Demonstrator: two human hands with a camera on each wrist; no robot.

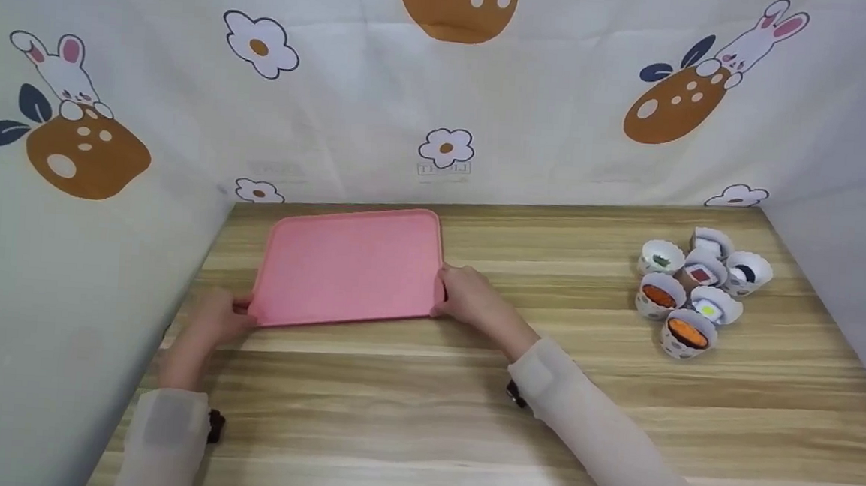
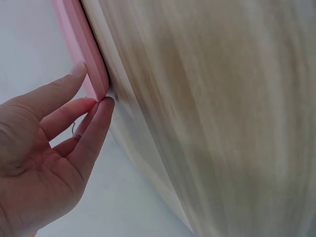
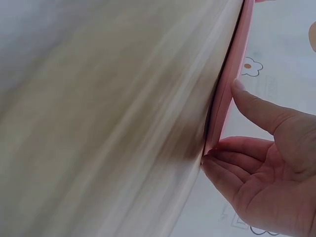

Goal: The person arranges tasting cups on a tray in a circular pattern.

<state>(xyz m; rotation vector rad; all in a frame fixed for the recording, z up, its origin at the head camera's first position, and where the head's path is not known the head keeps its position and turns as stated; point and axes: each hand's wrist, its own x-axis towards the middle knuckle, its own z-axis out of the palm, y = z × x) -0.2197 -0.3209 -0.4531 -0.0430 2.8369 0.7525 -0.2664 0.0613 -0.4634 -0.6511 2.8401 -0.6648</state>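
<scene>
A pink rectangular tray (image 1: 349, 268) lies on the wooden table, at the left towards the back, with nothing on it. My left hand (image 1: 214, 318) holds its near left corner. In the left wrist view the thumb is on the tray's near side (image 2: 81, 44), and the fingertips (image 2: 104, 104) meet the corner close to the tabletop. My right hand (image 1: 471, 296) grips the near right corner. The right wrist view shows that thumb against the tray's side wall (image 3: 229, 89) and the other fingers at the corner, their tips low by the table.
Several white paper cups (image 1: 687, 335) stand clustered at the right, holding small pieces that look like sushi in orange, red, white, green and black. Patterned cloth (image 1: 350, 118) with rabbits and flowers hangs behind the wooden table (image 1: 392, 421) and along both sides.
</scene>
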